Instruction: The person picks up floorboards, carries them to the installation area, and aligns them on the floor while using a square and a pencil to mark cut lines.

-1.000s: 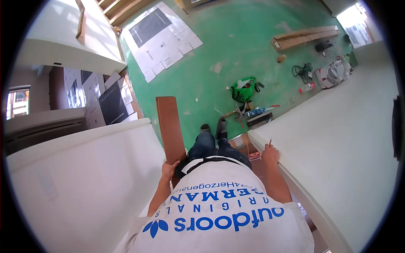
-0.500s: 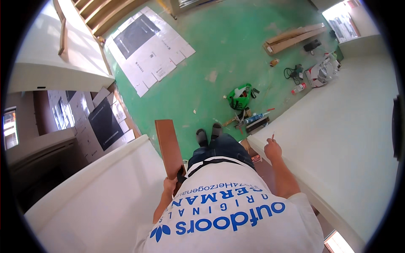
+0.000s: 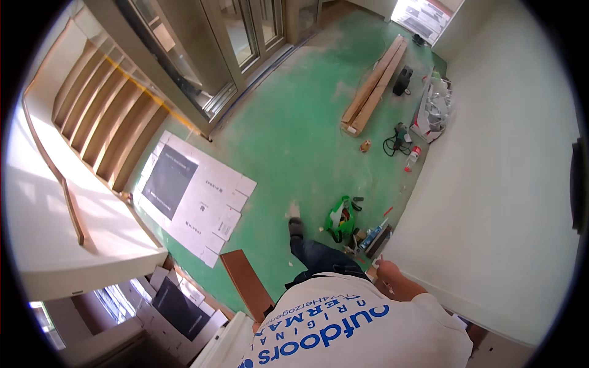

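At my left side, a reddish-brown board slants up and away from my body. My left hand is closed at its lower end, mostly hidden by my shirt. My right hand is held low beside the white wall, its fingers closed round a thin pale stick. Whether the stick is a pencil or a cigarette I cannot tell. Just beyond that hand, a green bag stands on the floor with tools lying against it.
Flattened cardboard covers the floor at left, below wooden stairs. Long cardboard boxes, a corded power tool, a bottle and a bag-filled box lie along the right wall. Glass doors stand far ahead.
I have stepped forward, one foot now out ahead. My view has swung up to the stairs and glass doors. Board and stick have come along in my hands.
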Demonstrator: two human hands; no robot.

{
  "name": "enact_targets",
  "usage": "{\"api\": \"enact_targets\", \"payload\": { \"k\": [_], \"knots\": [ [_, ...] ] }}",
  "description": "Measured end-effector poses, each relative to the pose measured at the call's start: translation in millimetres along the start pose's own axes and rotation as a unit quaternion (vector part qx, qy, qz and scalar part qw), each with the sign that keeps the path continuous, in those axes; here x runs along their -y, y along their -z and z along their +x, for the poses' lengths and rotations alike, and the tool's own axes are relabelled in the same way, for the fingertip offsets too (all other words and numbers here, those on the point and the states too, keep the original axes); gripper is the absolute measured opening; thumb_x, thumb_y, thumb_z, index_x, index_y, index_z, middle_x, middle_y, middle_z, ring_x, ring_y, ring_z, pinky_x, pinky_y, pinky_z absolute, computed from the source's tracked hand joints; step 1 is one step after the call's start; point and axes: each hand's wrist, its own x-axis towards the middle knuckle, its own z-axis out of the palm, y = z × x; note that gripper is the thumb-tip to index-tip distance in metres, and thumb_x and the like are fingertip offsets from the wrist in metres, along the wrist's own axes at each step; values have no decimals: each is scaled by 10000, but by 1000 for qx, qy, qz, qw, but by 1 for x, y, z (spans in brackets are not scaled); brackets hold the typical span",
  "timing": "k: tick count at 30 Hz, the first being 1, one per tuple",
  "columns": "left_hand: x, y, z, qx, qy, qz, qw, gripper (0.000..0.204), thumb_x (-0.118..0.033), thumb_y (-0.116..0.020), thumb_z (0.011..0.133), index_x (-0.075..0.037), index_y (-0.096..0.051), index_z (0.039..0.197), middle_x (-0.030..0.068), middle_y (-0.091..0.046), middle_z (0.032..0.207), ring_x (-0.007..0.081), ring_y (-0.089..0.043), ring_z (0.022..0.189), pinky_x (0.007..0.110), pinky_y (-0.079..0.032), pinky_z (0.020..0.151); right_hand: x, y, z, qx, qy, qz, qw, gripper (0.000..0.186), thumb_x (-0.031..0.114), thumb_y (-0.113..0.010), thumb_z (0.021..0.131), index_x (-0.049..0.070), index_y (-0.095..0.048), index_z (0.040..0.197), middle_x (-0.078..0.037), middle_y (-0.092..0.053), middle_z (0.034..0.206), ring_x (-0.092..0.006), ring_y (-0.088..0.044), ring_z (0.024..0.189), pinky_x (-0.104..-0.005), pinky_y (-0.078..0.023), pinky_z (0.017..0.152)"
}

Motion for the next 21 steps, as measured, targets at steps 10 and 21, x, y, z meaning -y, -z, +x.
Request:
{"api": "enact_targets", "payload": {
  "k": [10, 21],
  "knots": [
    [-334, 182, 61, -16, -14, 36, 999, 850, -595, -877, 732, 45, -718, 1270, 269, -737, 1257, 365, -721, 1173, 423, -572, 985, 266, 302, 235, -57, 121, 64, 989, 449, 177, -584, 1042, 5, -475, 1441, -246, -715, 983, -413, -690, 805, -539, -527, 654],
    [-839, 309, 144, 27, -78, 140, 987, 829, -581, -875, 729, 32, -727, 1267, 264, -733, 1269, 349, -716, 1184, 409, -565, 1011, 227, 410, 433, -173, 128, -58, 975, 246, 219, -680, 891, 23, -722, 1034, -256, -697, 1091, -443, -681, 1028, -571, -552, 883]
  ]
}}
